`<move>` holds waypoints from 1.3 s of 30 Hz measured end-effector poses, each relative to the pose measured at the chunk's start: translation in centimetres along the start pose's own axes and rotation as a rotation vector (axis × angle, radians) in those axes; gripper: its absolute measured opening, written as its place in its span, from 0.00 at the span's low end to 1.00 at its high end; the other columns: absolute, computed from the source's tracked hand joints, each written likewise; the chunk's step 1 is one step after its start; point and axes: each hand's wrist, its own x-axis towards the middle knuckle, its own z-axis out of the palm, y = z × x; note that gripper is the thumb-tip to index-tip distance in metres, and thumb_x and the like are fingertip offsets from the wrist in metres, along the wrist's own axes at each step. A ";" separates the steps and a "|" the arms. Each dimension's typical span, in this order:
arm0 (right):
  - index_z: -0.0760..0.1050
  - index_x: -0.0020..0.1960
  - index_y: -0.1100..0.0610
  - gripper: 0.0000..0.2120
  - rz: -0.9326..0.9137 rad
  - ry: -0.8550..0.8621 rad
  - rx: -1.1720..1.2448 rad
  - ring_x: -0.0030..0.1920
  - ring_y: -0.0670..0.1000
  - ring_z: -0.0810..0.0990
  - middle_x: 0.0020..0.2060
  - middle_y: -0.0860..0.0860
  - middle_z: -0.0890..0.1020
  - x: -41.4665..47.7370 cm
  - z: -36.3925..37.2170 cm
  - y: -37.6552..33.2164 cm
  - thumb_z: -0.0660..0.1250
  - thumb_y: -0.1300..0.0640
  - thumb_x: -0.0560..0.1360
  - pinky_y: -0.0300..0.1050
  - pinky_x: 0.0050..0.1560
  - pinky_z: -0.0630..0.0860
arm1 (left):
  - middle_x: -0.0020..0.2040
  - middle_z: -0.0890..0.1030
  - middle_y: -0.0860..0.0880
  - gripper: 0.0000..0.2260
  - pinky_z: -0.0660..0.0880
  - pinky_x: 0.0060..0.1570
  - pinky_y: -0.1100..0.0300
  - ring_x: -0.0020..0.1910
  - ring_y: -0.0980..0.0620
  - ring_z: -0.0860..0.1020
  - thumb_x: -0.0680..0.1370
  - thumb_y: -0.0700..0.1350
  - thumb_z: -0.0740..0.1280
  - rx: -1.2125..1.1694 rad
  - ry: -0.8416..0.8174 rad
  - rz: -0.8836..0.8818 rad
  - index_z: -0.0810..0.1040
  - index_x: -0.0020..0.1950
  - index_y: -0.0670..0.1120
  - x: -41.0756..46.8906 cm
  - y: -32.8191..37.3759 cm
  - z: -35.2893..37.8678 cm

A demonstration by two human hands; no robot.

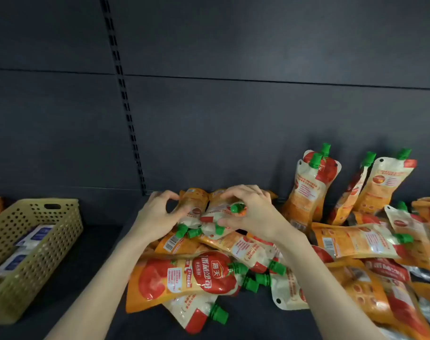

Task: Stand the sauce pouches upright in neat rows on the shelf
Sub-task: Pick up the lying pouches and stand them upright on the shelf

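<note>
Orange and red sauce pouches with green caps lie in a loose pile (184, 276) across the dark shelf (91, 256). Several pouches stand upright against the back wall at the right: one pair (309, 187) and another pair (378, 185). At the back of the pile my left hand (157, 214) curls its fingers round the left side of a small bunch of pouches (199, 209). My right hand (250, 212) grips the same bunch from the right, fingers over a green cap. The bunch lies with its caps pointing towards me.
A beige perforated basket (47, 244) holding white and blue packets stands at the left on the shelf. A slotted upright rail (125, 101) runs up the dark back wall. More fallen pouches (371, 244) crowd the right side up to the frame edge.
</note>
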 end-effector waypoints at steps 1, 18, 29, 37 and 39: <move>0.73 0.59 0.45 0.24 -0.007 -0.022 -0.026 0.64 0.45 0.63 0.58 0.39 0.73 0.1 -0.1 -0.2 0.73 0.40 0.65 0.42 0.63 0.50 | 0.61 0.72 0.50 0.17 0.70 0.56 0.55 0.60 0.50 0.73 0.74 0.59 0.65 0.017 -0.018 0.002 0.74 0.58 0.53 0.1 -0.1 -0.1; 0.79 0.54 0.54 0.15 -0.236 0.108 -0.084 0.50 0.49 0.79 0.47 0.46 0.83 3.0 -0.7 -1.6 0.62 0.45 0.76 0.47 0.56 0.72 | 0.47 0.85 0.48 0.13 0.75 0.57 0.58 0.50 0.54 0.82 0.67 0.49 0.73 -0.751 -0.063 0.030 0.83 0.48 0.44 0.4 1.5 -2.3; 0.69 0.61 0.56 0.16 0.136 0.091 0.380 0.54 0.49 0.79 0.51 0.47 0.77 11.2 -2.0 0.7 0.68 0.55 0.75 0.36 0.45 0.76 | 0.42 0.80 0.53 0.15 0.74 0.37 0.65 0.40 0.58 0.78 0.67 0.46 0.76 -0.405 0.271 0.047 0.76 0.48 0.43 9.7 2.0 -1.3; 0.72 0.55 0.54 0.19 0.222 0.247 0.425 0.49 0.48 0.80 0.47 0.47 0.79 11.4 0.4 1.9 0.75 0.60 0.68 0.37 0.44 0.77 | 0.51 0.83 0.53 0.16 0.77 0.50 0.59 0.50 0.56 0.81 0.69 0.42 0.74 -0.566 0.031 0.075 0.77 0.56 0.49 9.6 -1.4 0.7; 0.74 0.53 0.53 0.17 0.241 0.239 0.527 0.50 0.50 0.81 0.48 0.48 0.81 11.5 0.7 2.3 0.75 0.60 0.68 0.46 0.50 0.80 | 0.49 0.83 0.55 0.15 0.76 0.47 0.64 0.49 0.59 0.81 0.70 0.41 0.73 -0.586 -0.006 0.098 0.78 0.54 0.52 9.6 -1.6 0.1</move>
